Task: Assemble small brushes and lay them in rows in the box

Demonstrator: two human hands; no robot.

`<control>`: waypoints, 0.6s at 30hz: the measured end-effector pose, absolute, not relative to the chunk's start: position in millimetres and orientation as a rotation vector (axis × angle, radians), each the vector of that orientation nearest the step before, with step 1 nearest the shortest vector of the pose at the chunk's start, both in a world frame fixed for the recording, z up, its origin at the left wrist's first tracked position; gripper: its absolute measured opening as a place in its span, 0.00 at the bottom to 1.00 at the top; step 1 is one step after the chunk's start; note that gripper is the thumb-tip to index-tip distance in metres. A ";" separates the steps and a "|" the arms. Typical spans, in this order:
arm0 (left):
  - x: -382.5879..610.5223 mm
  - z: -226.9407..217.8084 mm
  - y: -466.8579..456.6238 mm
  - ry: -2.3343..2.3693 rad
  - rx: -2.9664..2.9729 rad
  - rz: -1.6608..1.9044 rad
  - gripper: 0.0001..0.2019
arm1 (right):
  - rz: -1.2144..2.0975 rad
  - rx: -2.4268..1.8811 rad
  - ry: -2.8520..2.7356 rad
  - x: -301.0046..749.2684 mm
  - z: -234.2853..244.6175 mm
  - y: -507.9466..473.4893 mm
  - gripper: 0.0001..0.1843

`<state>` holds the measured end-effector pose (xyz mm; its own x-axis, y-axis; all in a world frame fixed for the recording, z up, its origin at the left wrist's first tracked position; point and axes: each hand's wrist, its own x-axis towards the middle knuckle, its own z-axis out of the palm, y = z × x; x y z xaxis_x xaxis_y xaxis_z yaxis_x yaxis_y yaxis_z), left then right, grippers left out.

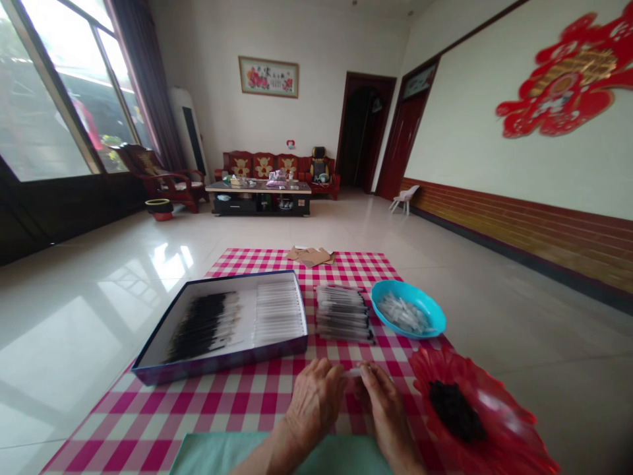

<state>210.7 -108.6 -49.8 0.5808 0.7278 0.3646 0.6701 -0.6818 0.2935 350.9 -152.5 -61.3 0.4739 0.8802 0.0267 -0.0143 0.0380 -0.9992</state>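
Observation:
Both hands meet over the checked cloth, in front of the pile of pens. My left hand is closed, its thumb and fingers pinching one end of a whitish, see-through pen. On the other end, the fingers of my right hand are closed and hide its tip. Beyond my hands lies a stack of clear pens with dark ends. To the left, a shallow box holds a row of black-ended thin sticks and a row of clear tubes. Blur hides finer detail.
A blue bowl with small translucent pieces stands at the right. Nearer sits a red petal-edged bowl with black pieces. Cardboard scraps lie at the far table edge. A green cloth lies under my forearms.

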 end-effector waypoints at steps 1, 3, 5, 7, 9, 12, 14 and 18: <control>212.7 -52.1 -109.3 1.182 2.688 0.736 0.08 | 0.841 -1.353 -0.849 351.3 -62.6 -152.4 0.17; 215.7 -56.0 -109.4 1.161 2.712 0.777 0.07 | 0.869 -1.328 -0.844 351.5 -65.8 -151.9 0.16; 217.4 -59.4 -108.7 1.152 2.733 0.802 0.07 | 0.887 -1.296 -0.813 351.4 -68.7 -151.2 0.15; 217.7 -62.4 -107.8 1.150 2.740 0.826 0.07 | 0.888 -1.280 -0.784 351.6 -70.3 -150.6 0.15; 216.8 -64.9 -107.2 1.140 2.715 0.846 0.09 | 0.891 -1.292 -0.793 352.5 -70.7 -150.8 0.15; 213.7 -66.5 -106.0 1.070 2.585 0.824 0.12 | 0.889 -1.343 -0.863 355.5 -71.0 -152.4 0.14; 211.1 -65.8 -104.1 1.015 2.394 0.784 0.15 | 0.866 -1.378 -0.912 358.0 -72.0 -153.6 0.14; 206.0 -65.0 -96.2 0.797 1.761 0.559 0.22 | 0.831 -1.385 -0.995 361.0 -74.9 -154.3 0.15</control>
